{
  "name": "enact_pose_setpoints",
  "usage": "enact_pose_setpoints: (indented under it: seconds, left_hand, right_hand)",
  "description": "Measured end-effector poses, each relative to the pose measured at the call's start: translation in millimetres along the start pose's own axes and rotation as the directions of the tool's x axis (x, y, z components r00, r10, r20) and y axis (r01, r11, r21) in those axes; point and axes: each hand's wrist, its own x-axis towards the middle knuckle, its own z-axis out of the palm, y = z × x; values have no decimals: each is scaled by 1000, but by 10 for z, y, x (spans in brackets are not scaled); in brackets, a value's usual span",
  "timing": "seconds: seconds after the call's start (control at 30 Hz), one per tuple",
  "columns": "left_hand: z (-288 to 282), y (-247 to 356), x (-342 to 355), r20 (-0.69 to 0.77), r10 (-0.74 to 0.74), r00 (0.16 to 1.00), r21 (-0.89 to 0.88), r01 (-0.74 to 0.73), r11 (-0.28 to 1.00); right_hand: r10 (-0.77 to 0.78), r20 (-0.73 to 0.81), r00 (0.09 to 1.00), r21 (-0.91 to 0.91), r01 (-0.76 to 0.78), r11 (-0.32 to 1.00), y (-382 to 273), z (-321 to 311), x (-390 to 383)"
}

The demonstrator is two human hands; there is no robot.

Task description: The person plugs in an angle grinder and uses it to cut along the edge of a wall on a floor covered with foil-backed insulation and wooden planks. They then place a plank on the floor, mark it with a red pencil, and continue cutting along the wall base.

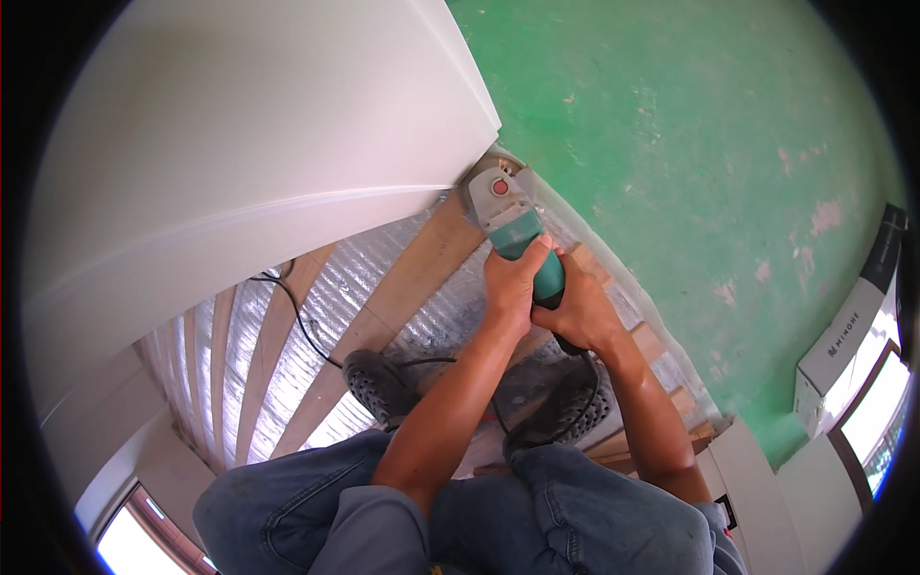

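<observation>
A teal angle grinder (518,230) with a grey metal head is held in both hands, its head pointing away from me. My left hand (517,283) wraps the left side of the body, thumb along the top. Farther back, my right hand (583,305) closes around the rear handle. The grinder's head sits beside the lower corner of a white wall (287,115), close to the end of a wooden batten (422,259). The disc's edge is partly hidden under the head, so I cannot tell whether it touches anything.
Several wooden battens lie over silver foil sheeting (273,369). A black power cord (305,321) trails past my shoes (379,383). Green-coated flooring (690,192) with pale scuffs spreads to the right, where a white and black box (843,345) stands near a window.
</observation>
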Motion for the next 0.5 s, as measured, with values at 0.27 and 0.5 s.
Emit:
enact_pose_setpoints:
  seconds: [0.27,0.5]
  left_hand:
    - [-40,-16,-1,-18,12,1000,26,-12,1000]
    - [-64,-25,17,-20,12,1000,32,-12,999]
  right_hand:
    - [-10,-6,1000,9,10,1000,-7,9,-2]
    - [-25,-19,999,8,25,1000,-5,37,0]
